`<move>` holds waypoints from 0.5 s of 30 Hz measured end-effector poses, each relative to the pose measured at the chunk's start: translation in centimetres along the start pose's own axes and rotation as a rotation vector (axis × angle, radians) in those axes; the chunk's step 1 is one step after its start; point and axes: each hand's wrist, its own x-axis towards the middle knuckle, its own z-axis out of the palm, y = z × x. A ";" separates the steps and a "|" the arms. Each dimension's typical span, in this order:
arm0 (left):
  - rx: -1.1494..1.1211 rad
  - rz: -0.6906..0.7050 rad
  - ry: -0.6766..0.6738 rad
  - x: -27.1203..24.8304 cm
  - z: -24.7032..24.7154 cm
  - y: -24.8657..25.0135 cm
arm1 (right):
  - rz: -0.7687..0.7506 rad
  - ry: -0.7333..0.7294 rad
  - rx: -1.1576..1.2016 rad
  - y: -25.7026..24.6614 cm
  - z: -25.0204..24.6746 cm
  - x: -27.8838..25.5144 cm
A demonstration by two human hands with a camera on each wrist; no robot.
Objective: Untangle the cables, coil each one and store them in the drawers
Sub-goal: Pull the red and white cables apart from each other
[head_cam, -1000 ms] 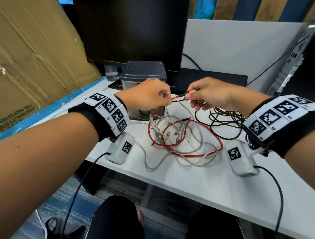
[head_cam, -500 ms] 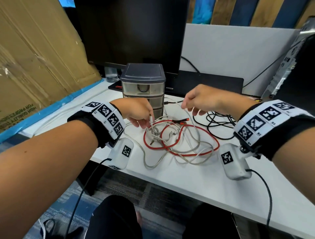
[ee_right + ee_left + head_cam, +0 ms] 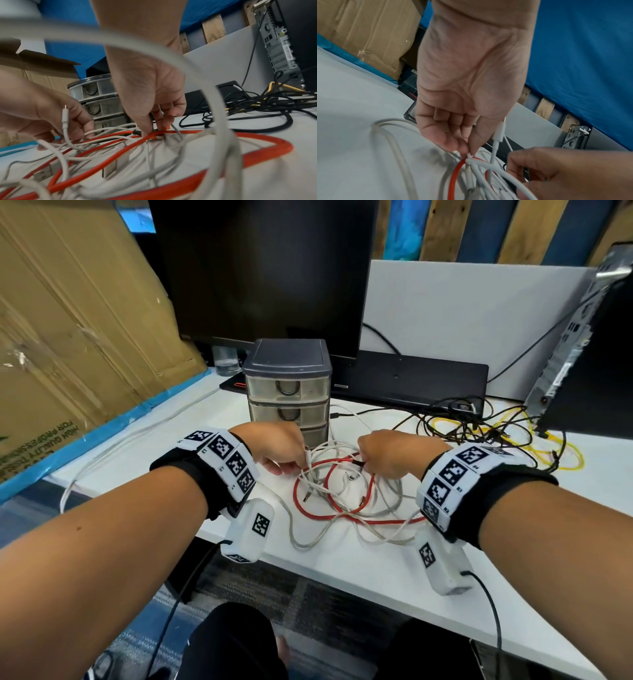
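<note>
- Left hand point(image 3: 277, 445): I see it low over the tangle, thumb & forefinger pinched on a white cable point(image 3: 496, 143) at the knot; other fingers curled.
- Right hand point(image 3: 394, 453): fingertips clamped on the red cable point(image 3: 359, 510) nr its black-collared plug end, at the tangle's far edge.
- Tangle: red + several white/grey cables looped over each other on the white bench point(image 3: 359, 563), between my two wrists, just in front of the drawer unit.
- Drawer unit point(image 3: 287, 386): 3 translucent drawers, dark lid, all closed; stands at the back of the bench, in front of the monitor point(image 3: 263, 275).
- Black & yellow cables point(image 3: 479, 426): separate heap, right rear of bench, beside the PC tower point(image 3: 589, 354).
- Cardboard point(image 3: 75, 320): leans at left, blue tape along its lower edge.
- Glass point(image 3: 224, 361): left of the drawer unit, behind.
</note>
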 end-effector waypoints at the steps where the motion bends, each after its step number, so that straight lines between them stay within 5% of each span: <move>1: -0.014 0.010 0.002 0.0 0.0 0.0 | -0.003 -0.002 -0.002 0.1 0.1 -0.2; 8: -0.294 0.158 0.077 0.1 0.2 0.9 | -0.064 0.306 0.097 1.6 -1.2 -1.1; 15: -0.337 0.232 0.064 -0.5 -0.5 2.5 | -0.164 0.404 0.464 0.0 -1.3 -1.1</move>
